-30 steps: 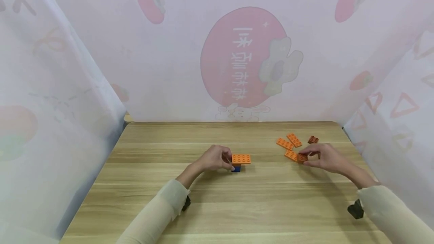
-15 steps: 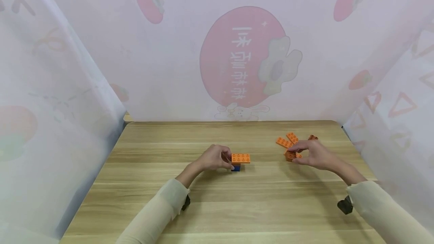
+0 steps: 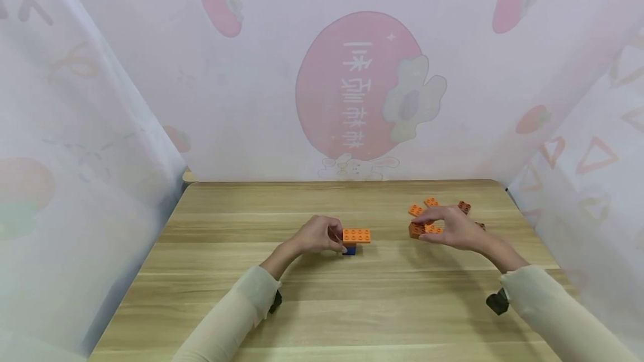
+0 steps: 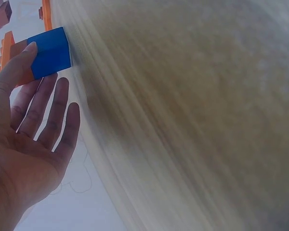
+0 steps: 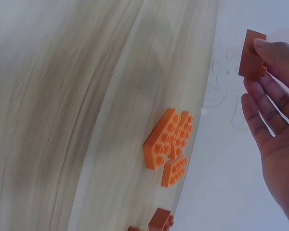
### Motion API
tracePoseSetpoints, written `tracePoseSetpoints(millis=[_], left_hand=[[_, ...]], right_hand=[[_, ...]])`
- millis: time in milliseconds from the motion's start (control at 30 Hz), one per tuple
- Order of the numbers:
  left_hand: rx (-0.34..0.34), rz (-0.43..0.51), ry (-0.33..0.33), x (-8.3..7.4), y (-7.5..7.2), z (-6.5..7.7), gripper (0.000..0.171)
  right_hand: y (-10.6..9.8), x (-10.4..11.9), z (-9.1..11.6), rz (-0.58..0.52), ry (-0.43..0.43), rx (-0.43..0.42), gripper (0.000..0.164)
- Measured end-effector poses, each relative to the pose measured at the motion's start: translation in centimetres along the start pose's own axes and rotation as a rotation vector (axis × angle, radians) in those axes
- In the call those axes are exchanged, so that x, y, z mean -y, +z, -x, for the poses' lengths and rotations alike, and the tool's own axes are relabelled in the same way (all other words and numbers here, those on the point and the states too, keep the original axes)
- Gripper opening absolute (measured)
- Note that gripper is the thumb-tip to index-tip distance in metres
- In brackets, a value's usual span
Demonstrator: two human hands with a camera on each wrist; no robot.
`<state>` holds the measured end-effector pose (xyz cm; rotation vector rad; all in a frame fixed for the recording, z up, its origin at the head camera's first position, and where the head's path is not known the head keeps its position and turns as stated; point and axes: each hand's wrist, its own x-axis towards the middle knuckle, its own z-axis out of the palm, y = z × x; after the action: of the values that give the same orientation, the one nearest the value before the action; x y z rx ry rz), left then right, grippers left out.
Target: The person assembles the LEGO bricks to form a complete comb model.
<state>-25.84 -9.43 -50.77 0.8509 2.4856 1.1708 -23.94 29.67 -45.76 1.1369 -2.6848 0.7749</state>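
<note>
My left hand (image 3: 318, 233) pinches a small stack of building bricks between thumb and fingers. At its bottom is a blue brick (image 4: 52, 50), with a brown brick (image 4: 19, 48) above it and an orange eight-stud plate (image 3: 356, 236) on top, jutting out to the right. To the right, my right hand (image 3: 453, 229) grips another brown brick (image 5: 251, 55) by its sides, thumb on one face and fingers opposite. The right wrist view shows this brick held up above the tabletop. Part of it is hidden by the fingertips in the head view.
Three orange plates (image 5: 174, 171) lie grouped behind and below the right hand. Two more brown bricks (image 3: 464, 206) sit farther right, one (image 3: 480, 225) partly behind the hand. A printed white curtain (image 3: 251, 99) walls the wooden table (image 3: 322, 317) at back and sides.
My right hand has moved left with the brown brick, past the nearest orange plate, uncovering a brown brick behind the wrist. The left hand and its stack have stayed in place.
</note>
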Motion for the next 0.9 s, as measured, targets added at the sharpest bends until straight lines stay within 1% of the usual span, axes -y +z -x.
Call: tracePoseSetpoints(millis=[200,300,433,533,667,900], left_hand=[[-0.001,0.003,-0.004,-0.1,0.0,0.0,0.023],[0.000,0.008,-0.003,-0.1,0.0,0.0,0.023],[0.000,0.012,0.000,-0.1,-0.1,0.0,0.023],[-0.001,0.012,0.004,-0.1,0.0,0.0,0.024],[0.000,0.018,0.008,-0.1,0.0,0.0,0.024],[0.004,0.011,0.003,0.1,0.0,0.0,0.024]], right_hand=[[0.5,0.3,-0.8,-0.021,0.005,0.023,0.035],[0.7,0.6,-1.2,-0.007,-0.026,0.018,0.036],[0.9,1.2,-2.0,-0.018,-0.082,0.004,0.036],[1.0,1.7,-2.6,-0.076,-0.125,0.006,0.036],[1.3,2.3,-3.4,-0.114,-0.145,0.017,0.035],[2.1,3.6,-5.0,-0.115,-0.170,0.007,0.036]])
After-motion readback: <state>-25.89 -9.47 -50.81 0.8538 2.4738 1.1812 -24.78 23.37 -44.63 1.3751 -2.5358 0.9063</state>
